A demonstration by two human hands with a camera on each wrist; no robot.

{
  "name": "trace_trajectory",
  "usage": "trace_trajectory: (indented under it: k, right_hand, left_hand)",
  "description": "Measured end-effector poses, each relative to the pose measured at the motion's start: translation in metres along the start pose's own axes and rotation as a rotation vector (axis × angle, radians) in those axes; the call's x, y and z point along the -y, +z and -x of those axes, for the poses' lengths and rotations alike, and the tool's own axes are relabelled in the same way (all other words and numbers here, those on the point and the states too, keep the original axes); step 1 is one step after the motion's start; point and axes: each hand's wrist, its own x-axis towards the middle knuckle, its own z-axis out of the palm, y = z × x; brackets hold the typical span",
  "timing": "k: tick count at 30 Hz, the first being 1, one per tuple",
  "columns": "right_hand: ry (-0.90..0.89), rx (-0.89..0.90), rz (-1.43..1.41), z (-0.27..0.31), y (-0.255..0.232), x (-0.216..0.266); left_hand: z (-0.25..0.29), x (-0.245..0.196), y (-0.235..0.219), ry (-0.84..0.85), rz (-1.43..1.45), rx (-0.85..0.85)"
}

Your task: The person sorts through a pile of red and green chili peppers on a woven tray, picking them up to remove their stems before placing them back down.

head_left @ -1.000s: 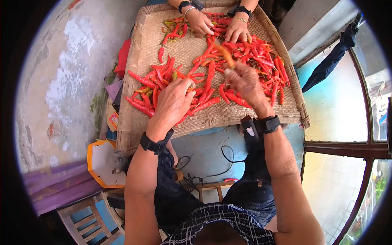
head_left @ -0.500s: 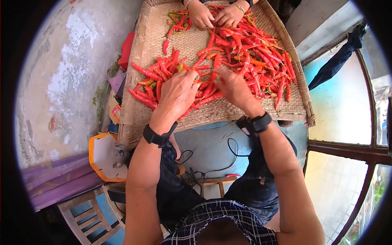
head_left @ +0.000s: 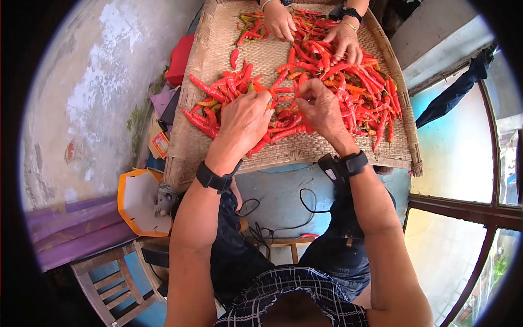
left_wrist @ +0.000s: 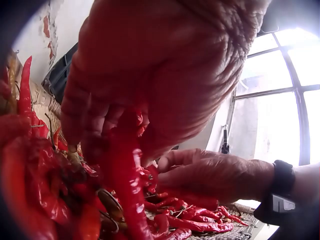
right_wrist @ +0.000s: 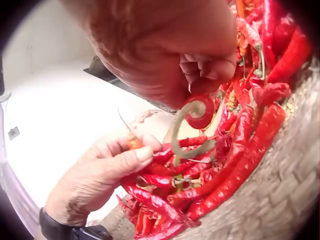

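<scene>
My left hand (head_left: 242,120) is over the left part of the chili peppers on a woven tray (head_left: 212,27). It holds chili peppers; the right wrist view shows an orange one (right_wrist: 134,143) between its thumb and finger, stem up. A long red chili pepper (left_wrist: 127,175) hangs below that palm in the left wrist view. To the right, my right hand (head_left: 324,111) has its fingers curled round a red chili pepper (left_wrist: 192,197), partly hidden by the hand. A chili pepper with a coiled pale stem (right_wrist: 187,130) shows just under it.
Another person's hands (head_left: 280,24) work among the chili peppers on the tray's far side. The main heap of red chili peppers (head_left: 376,92) lies to the right. A wall (head_left: 92,109) stands at left, a window (head_left: 457,158) at right. Cables (head_left: 308,204) lie below the tray.
My right hand held up an orange chili pepper a second ago, then moved left and down beside my left hand, and is now slightly right again. The other person's hands came together, then parted.
</scene>
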Motion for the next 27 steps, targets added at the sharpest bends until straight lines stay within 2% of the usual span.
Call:
trace_trajectory:
  k: [1,3,4,5,7,8,9,11,12,14,15,17,18,20,21,24,25,27]
  right_hand:
    - [0.0,0.004,0.002,0.001,-0.006,0.003]
    - [0.05,-0.037,-0.203,0.004,-0.022,0.012]
    - [0.077,-0.052,-0.187,0.0,-0.029,0.011]
    - [0.147,-0.07,-0.275,-0.003,-0.038,0.014]
    - [0.085,-0.2,-0.491,-0.009,-0.054,0.005]
    - [0.061,-0.308,-0.712,-0.013,-0.061,0.003]
    - [0.09,-0.463,-0.883,-0.018,-0.065,0.006]
    - [0.268,-0.731,-1.016,-0.018,-0.072,0.011]
    - [0.269,-0.733,-1.016,-0.016,-0.071,0.001]
    - [0.372,-0.39,-0.94,-0.01,-0.066,-0.025]
    - [0.397,-0.256,-0.747,-0.002,-0.055,0.001]
    - [0.34,0.047,-0.276,0.003,-0.03,0.004]
    - [0.342,0.046,-0.278,0.004,-0.019,-0.002]
    - [-0.327,0.094,0.66,0.006,0.002,-0.015]
    - [-0.327,0.093,0.659,0.006,0.008,-0.014]
    - [-0.061,0.072,0.852,0.001,0.021,-0.006]
    - [-0.064,0.074,0.849,-0.003,0.022,-0.006]
    - [0.067,0.119,0.835,-0.012,0.024,-0.011]
  left_hand:
    - [0.0,0.001,0.001,0.007,-0.014,-0.005]
    - [0.001,0.001,0.002,0.015,-0.025,-0.008]
    - [0.002,0.001,0.002,0.032,-0.019,-0.012]
    - [0.002,0.0,0.002,0.048,-0.013,-0.016]
    - [0.002,-0.002,0.002,0.049,-0.009,-0.005]
    - [0.003,-0.003,0.002,0.048,-0.007,0.005]
    - [0.002,-0.003,0.003,0.048,-0.006,0.006]
    - [0.002,-0.002,0.004,0.054,-0.008,0.03]
    - [0.002,-0.003,0.005,0.054,-0.008,0.032]
    - [0.001,-0.003,0.005,0.053,-0.003,0.029]
    - [0.0,-0.004,0.006,0.056,-0.003,0.033]
    - [0.0,-0.004,0.008,0.068,-0.022,0.023]
    - [0.0,-0.004,0.008,0.069,-0.023,0.025]
    - [0.001,-0.006,0.011,0.085,-0.083,0.03]
    - [0.002,-0.006,0.012,0.086,-0.084,0.031]
    - [0.004,-0.006,0.014,0.071,-0.115,0.09]
    - [0.005,-0.007,0.015,0.077,-0.114,0.085]
    - [0.007,-0.007,0.017,0.075,-0.115,0.078]
